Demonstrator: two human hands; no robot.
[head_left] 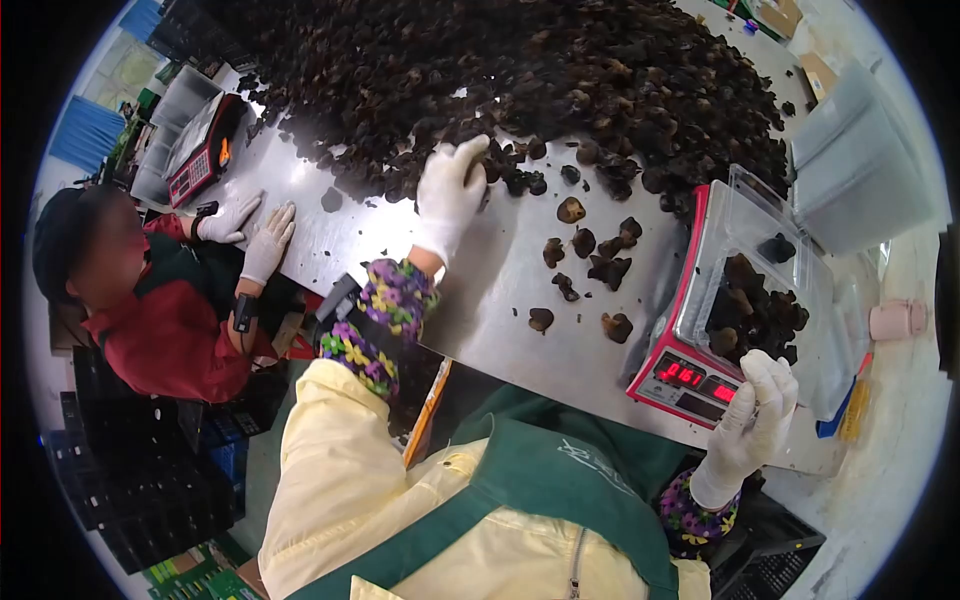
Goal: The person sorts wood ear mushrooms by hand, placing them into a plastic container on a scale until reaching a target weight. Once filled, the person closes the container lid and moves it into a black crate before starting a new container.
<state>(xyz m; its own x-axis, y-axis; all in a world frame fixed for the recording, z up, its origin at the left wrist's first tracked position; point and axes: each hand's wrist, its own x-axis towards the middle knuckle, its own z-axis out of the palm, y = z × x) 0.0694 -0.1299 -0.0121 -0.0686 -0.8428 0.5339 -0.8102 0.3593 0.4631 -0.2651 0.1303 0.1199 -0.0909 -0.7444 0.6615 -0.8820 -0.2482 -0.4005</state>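
Observation:
My left hand (450, 195), in a white glove, reaches to the near edge of a large heap of dark wood ear mushrooms (520, 75). Its thumb and fingers are apart, and no mushroom shows between them. Several loose mushrooms (583, 242) lie on the metal table to its right. My right hand (752, 420), also gloved, is at the near side of a clear plastic tray (760, 195), its fingers bent together; what they hold, if anything, is hidden. Dark mushrooms (752, 305) partly fill the tray, which rests on a red scale (668, 350) with lit red digits.
A co-worker (160, 300) sits at the left, both gloved hands (265, 245) on the table (480, 290). Another red scale (200, 160) stands beyond them. Clear containers (855, 160) are stacked at the right by the wall, near a pink cup (897, 320).

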